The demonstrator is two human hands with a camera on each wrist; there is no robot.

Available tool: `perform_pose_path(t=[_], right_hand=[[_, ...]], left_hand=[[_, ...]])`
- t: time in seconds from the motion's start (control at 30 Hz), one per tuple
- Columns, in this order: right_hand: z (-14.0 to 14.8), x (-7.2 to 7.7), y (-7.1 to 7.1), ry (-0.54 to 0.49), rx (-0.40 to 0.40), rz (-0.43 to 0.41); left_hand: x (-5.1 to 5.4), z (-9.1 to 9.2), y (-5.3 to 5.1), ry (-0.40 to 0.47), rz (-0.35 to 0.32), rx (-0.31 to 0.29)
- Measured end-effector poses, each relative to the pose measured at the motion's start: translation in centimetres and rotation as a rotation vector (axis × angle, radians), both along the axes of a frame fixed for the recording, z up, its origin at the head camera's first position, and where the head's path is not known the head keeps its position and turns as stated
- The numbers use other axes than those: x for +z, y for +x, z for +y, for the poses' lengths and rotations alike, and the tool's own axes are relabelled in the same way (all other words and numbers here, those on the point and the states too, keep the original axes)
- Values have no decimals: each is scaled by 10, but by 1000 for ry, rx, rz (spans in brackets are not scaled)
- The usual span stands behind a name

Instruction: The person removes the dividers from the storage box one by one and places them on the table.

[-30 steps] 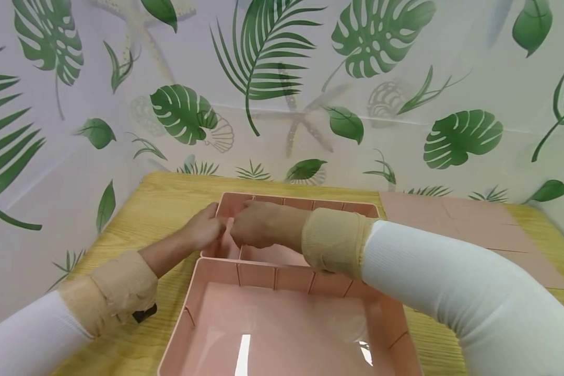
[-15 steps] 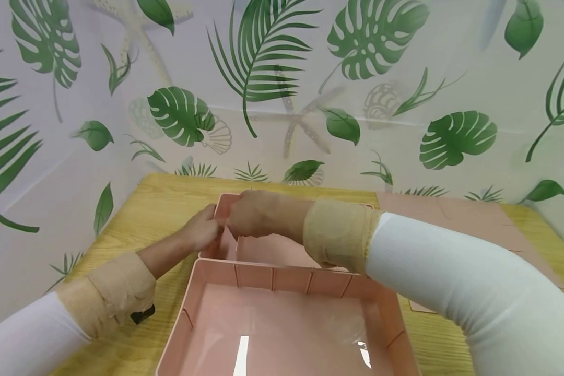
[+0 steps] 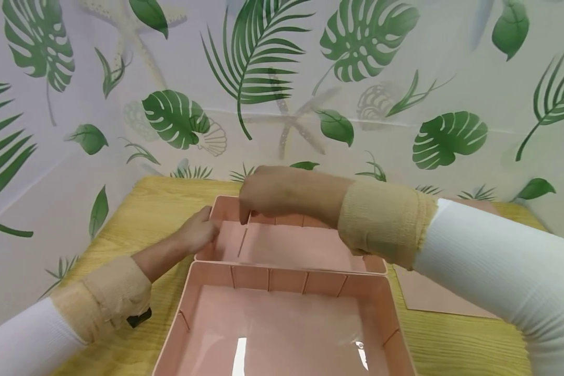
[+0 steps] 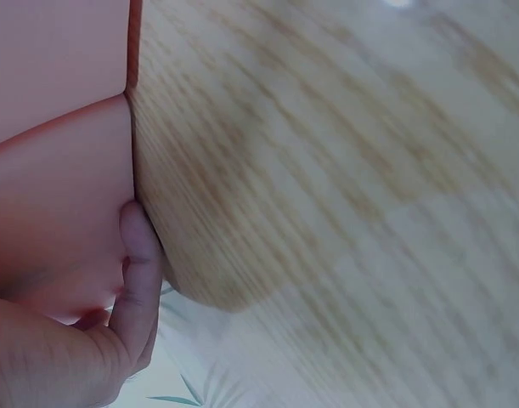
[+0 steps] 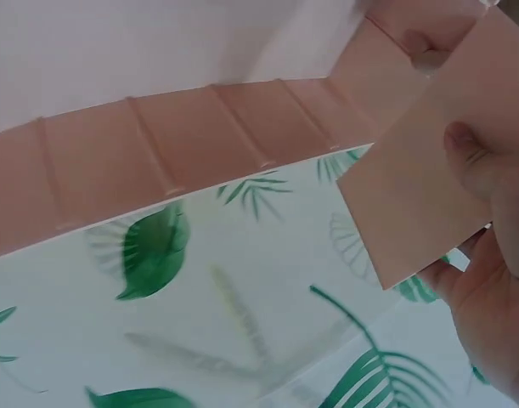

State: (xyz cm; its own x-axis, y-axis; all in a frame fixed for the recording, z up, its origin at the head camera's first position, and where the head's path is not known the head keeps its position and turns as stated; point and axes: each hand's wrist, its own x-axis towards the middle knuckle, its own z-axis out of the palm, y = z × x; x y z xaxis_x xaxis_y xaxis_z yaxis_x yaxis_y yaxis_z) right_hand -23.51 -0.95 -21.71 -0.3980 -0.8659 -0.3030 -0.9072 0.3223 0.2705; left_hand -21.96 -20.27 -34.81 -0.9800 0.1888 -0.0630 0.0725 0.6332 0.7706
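Observation:
Two pink trays stand one behind the other, a far tray (image 3: pixel 305 245) and a near tray (image 3: pixel 277 334) with short ribs along its walls. My left hand (image 3: pixel 197 235) grips the left wall of the far tray; the left wrist view shows its fingers (image 4: pixel 140 263) over the rim. Raised above the back left of the far tray, my right hand (image 3: pixel 274 190) pinches a flat pink divider panel (image 5: pixel 420 187) between thumb and fingers. From the head the panel shows nearly edge-on, mostly hidden by the hand. In the right wrist view it stands tilted near the ribbed wall (image 5: pixel 183 136).
Flat pink sheets (image 3: pixel 437 292) lie on the wooden table (image 3: pixel 470 339) to the right, partly behind my right sleeve. A leaf-patterned backdrop (image 3: pixel 282 120) rises directly behind the table.
My right hand has risen out of the far tray and shifted slightly right, lifting the divider panel. My left hand keeps its grip on the tray wall. The head view has shifted slightly.

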Motion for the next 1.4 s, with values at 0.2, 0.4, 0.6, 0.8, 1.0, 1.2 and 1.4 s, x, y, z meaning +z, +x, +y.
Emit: perform_pose_path(t=[0.2,0.4,0.6,0.8,1.0,1.2,1.4], right_hand=[[62,-2,3,-195,106,74],[137,-7,10,-295,-2,194],[221,-10,22,-287,-233,251],[300,-22,36,-249,-436,235],[362,-46,57,-198,-626,170],[422,-91,87,-207,-590,233],[461,-129,112,-351,-400,366]], left_hand=[[-3,-2,1,17,-42,-24],[-4,-8,7,15,-15,-14],[-3,-8,9,13,-43,-21],[-3,-6,8,8,-54,-25],[-2,-6,7,27,-75,-35],[-2,-3,4,20,-66,-33],[-1,0,2,13,-62,-39]])
